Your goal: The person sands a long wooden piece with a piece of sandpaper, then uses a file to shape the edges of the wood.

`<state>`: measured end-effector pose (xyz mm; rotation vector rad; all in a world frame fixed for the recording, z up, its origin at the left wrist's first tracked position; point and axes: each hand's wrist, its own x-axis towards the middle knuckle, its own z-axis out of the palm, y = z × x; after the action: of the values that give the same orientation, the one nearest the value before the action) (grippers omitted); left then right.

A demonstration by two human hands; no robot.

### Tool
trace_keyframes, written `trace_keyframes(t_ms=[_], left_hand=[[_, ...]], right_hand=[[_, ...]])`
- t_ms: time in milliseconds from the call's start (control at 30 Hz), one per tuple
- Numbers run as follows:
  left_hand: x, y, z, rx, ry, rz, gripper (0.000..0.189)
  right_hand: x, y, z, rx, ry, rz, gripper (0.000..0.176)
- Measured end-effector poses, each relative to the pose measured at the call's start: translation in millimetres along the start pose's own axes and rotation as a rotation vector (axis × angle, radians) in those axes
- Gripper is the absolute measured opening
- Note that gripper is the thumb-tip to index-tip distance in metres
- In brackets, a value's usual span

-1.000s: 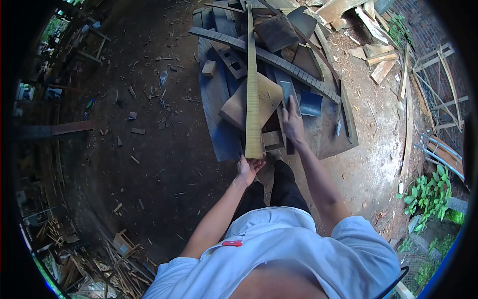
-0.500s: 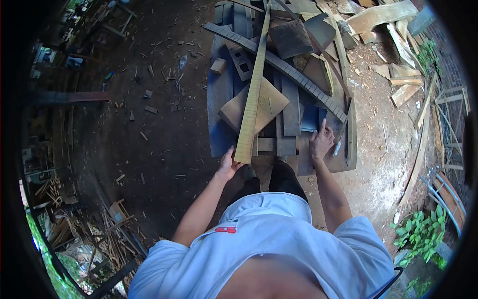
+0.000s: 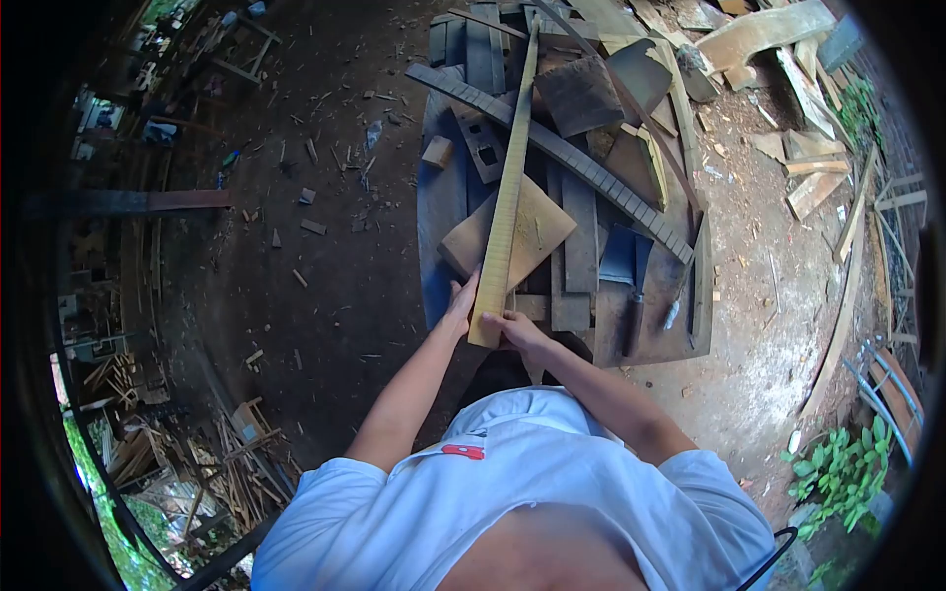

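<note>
A long yellowish strip with crosswise lines (image 3: 505,212) runs away from me over a square wooden board (image 3: 537,236) on the workbench. Its wide near end is between my hands. My left hand (image 3: 461,303) grips the strip's left edge, and my right hand (image 3: 516,331) holds its right side at the near end. Beneath the strip, a darker slatted strip (image 3: 591,169) crosses diagonally. To the right of my right hand lies a tool with a dark handle (image 3: 634,325), beside a blue-black flat piece (image 3: 619,256).
Wood offcuts and a small block (image 3: 438,151) lie on the cluttered bench (image 3: 670,340). Scrap planks (image 3: 769,34) are heaped at the upper right. A leafy plant (image 3: 843,468) stands at the lower right, and a pile of sticks (image 3: 187,473) at the lower left.
My right hand has moved left from the blue-black piece to the strip's near end and taken hold of it. My left hand has slid slightly up its edge. The dark-handled tool now shows.
</note>
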<state>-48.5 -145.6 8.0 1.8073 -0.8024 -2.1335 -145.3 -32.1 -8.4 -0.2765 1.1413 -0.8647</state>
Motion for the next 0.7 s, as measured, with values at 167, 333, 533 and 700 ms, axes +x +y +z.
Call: trace_keyframes(t_ms=[167,333,533,700], left_hand=[[55,-22,-26,0.35,0.089,0.078,0.123],[10,-37,-12,0.077,0.037,0.007,0.079],[-21,-17,-55,-0.293,-0.748,-0.216,0.075],[-41,-1,-54,-0.059,-0.642,-0.151,0.069]], right_hand=[[-24,0,-2,0.085,0.128,0.071,0.051],[-50,-6,7,0.255,0.145,0.038,0.053],[-37,-19,55,0.675,-0.213,-0.091,0.06],[-30,-21,53,0.456,-0.212,-0.04,0.069]])
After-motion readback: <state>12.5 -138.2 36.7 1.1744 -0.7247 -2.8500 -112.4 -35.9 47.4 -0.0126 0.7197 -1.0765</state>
